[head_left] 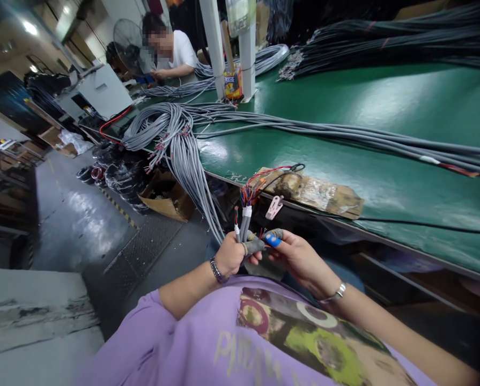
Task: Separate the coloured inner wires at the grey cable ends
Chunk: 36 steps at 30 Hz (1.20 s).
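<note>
Low in the middle of the frame, the left hand (pixel 230 256) grips a few grey cable ends (pixel 243 221) upright (coloured cores already stripped bare), the right hand (pixel 294 254) pinching beside them. Judging by the grey bundle (pixel 185 155) draped off the green tabletop (pixel 384 107), most cables remain.
</note>
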Available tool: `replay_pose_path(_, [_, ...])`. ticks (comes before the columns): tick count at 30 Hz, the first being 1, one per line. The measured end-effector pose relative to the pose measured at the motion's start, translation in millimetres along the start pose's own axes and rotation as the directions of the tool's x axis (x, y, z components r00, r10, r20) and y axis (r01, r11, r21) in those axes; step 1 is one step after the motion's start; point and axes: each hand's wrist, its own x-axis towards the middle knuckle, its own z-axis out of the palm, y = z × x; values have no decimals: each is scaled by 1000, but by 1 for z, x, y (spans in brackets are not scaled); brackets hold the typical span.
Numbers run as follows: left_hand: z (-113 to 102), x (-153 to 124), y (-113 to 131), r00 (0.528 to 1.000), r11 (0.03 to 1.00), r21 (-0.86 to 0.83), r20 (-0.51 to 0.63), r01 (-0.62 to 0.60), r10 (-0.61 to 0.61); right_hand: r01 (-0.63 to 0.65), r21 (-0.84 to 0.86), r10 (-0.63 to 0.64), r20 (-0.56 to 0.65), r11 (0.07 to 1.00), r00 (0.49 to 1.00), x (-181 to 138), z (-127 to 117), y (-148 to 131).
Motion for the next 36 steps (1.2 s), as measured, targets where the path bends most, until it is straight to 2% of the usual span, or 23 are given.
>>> replay_pose_path(6, [4,-2,-1,997,1000,12,-66,-27,28,102,-99,-101,13,990,995,-3,-5,2])
replay_pose_path(14, [4,-4,-1,997,999,19,-71,-30,31,115,-189,-102,79,975,992,0,0,-4])
replay_pose_path(19, [3,-4,-1,998,999,31,-54,-30,32,130,-188,-124,44,973,991,0,0,-2])
replay_pose_path(26, [7,-5,6,990,1000,2,-140,-20,20,144,-124,-150,-41,982,988,-3,0,4])
replay_pose_path(31, [3,-3,6,1000,1000,18,-13,1,-1,159,-87,-163,-36,983,986,-2,0,6])
replay_pose_path(34, [0,-3,6,997,999,23,72,39,-40,98,-26,-97,29,995,995,-1,2,6])
replay_pose_path(36, [-1,-3,6,996,999,17,73,44,-45,44,-1,-44,64,999,997,0,3,4])
